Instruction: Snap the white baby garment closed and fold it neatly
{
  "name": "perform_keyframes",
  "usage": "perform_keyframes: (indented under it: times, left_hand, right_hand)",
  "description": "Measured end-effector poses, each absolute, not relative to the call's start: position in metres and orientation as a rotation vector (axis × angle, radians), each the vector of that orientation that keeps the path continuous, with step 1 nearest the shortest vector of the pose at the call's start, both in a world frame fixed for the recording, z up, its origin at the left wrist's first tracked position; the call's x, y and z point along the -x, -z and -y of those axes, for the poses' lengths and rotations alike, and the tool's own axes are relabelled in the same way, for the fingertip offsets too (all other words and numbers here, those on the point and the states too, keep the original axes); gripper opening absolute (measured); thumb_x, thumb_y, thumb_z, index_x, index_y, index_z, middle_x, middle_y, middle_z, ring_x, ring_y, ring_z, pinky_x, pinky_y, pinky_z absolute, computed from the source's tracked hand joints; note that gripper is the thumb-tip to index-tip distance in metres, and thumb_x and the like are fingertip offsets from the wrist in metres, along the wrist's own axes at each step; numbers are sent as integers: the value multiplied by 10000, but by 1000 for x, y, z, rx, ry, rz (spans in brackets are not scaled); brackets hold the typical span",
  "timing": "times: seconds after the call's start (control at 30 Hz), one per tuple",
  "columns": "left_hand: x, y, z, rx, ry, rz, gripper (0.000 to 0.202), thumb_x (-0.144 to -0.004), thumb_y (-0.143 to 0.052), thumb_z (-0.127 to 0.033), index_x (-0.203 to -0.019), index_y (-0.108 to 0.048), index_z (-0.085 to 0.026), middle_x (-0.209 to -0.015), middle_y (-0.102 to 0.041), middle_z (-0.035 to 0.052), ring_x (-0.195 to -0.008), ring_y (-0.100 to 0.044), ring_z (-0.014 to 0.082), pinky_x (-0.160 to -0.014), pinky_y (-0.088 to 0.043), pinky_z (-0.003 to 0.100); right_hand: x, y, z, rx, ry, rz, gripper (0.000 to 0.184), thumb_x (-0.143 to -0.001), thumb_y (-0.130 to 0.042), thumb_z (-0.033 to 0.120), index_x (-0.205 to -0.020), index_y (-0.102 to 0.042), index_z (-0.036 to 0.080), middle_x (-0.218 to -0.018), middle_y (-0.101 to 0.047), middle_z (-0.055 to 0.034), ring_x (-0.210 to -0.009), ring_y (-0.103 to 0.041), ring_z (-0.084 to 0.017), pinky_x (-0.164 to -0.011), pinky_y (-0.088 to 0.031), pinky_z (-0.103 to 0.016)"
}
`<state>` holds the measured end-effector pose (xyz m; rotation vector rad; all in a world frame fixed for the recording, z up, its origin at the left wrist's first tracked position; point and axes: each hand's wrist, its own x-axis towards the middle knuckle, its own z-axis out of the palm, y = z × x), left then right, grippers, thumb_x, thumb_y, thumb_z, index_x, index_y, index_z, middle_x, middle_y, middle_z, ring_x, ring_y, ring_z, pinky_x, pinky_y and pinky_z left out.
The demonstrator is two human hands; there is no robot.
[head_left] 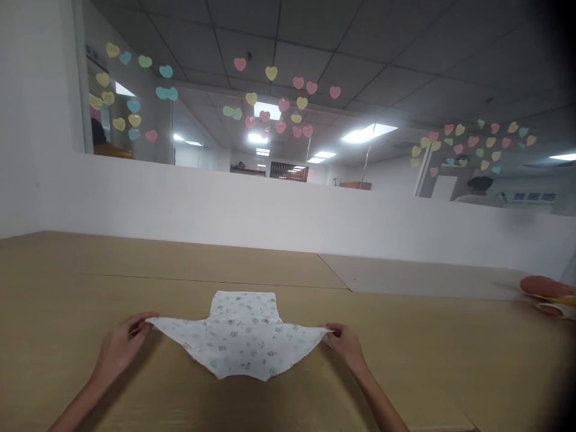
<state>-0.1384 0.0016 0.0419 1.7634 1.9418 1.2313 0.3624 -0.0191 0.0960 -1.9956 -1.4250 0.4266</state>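
A small white garment [243, 336] with a tiny printed pattern lies on the brown cardboard-covered table [135, 270], spread wide with a folded part toward the far side. My left hand [120, 345] pinches its left tip. My right hand [345, 345] pinches its right tip. The cloth is stretched taut between the two hands, just above or on the table surface.
A low white partition wall [270, 210] runs along the table's far edge, with glass above it carrying several pastel heart stickers [270, 73]. A reddish and yellow object [546, 291] lies at the right edge. A person's head [479, 185] shows behind the partition.
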Motion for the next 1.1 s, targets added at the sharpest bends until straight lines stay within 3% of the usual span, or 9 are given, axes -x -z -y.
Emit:
perform_keyframes:
  times: [0.07,0.2,0.37,0.5,0.63,0.8,0.9,0.97,1.1]
  left_hand:
    - [116,-66,-1,-1843,-1402,-1819,406,-798,-414,-466,-996,-622,-180,-1054,-582,61,-952,-534,242,-846,-409,349]
    - [44,-91,4,-2128,-1472,-1434,313,-847,-398,-388,-951,-636,-212,-909,-529,69,-873,-515,212,-795,-441,342]
    - [-35,-53,17,-2443,-928,-1006,333,-868,-313,-178,-1072,-575,-205,-1007,-554,87,-901,-549,181,-807,-465,328]
    - [-43,-27,19,-2371,-878,-1015,379,-841,-347,-123,-1155,-525,-239,-1173,-534,65,-1132,-475,191,-971,-402,357]
    - [-45,-29,19,-2356,-788,-997,410,-777,-384,-73,-1119,-550,-228,-1146,-549,55,-1060,-519,185,-969,-409,359]
    - [-52,-36,41,-2444,-692,-947,328,-845,-385,-171,-1095,-582,-249,-1158,-578,42,-1064,-523,201,-946,-427,350]
    - [-35,-36,56,-2484,-700,-945,296,-881,-376,-212,-1080,-584,-280,-1165,-572,16,-1084,-509,173,-948,-422,306]
    - [-15,-33,60,-2511,-725,-971,293,-909,-339,-220,-1072,-575,-277,-1189,-550,9,-1106,-493,152,-959,-407,284]
    - [26,-22,48,-2570,-762,-1130,277,-932,-333,-271,-1083,-565,-257,-1182,-547,21,-1111,-493,144,-970,-397,287]
  right_hand:
    - [-345,-107,15,1985,-367,1425,351,-841,-468,103,-1163,-575,10,-1084,-562,-107,-997,-535,-203,-901,-396,-265]
    - [-294,-124,6,1816,-267,1516,370,-858,-483,111,-1200,-536,-18,-1277,-424,-113,-1214,-376,-186,-1079,-252,-260]
    - [-248,-129,4,1647,-231,1661,405,-850,-466,111,-1233,-518,-9,-1294,-403,-120,-1230,-353,-213,-1089,-251,-315]
    - [-235,-115,2,1564,-210,1720,398,-871,-441,169,-1219,-532,0,-1294,-400,-131,-1221,-363,-227,-1078,-277,-350]
    - [-221,-95,2,1402,-146,1815,385,-856,-436,148,-1200,-550,16,-1276,-423,-124,-1215,-370,-213,-1072,-287,-352]
    - [-204,-85,20,1060,-692,2220,223,-897,-489,243,-1003,-666,161,-1198,-505,-42,-1172,-434,-177,-1117,-125,-407]
    - [-215,-85,34,1014,-911,2219,244,-916,-473,310,-968,-673,181,-1138,-546,-17,-1143,-462,-158,-1039,-306,-323]
    - [-234,-80,41,1019,-822,2156,200,-884,-509,249,-980,-668,176,-1062,-583,-11,-1047,-522,-138,-972,-376,-284]
    - [-278,-56,50,1106,-368,2343,392,-684,-490,-36,-912,-678,220,-1148,-538,18,-1154,-440,-161,-1107,-136,-407]
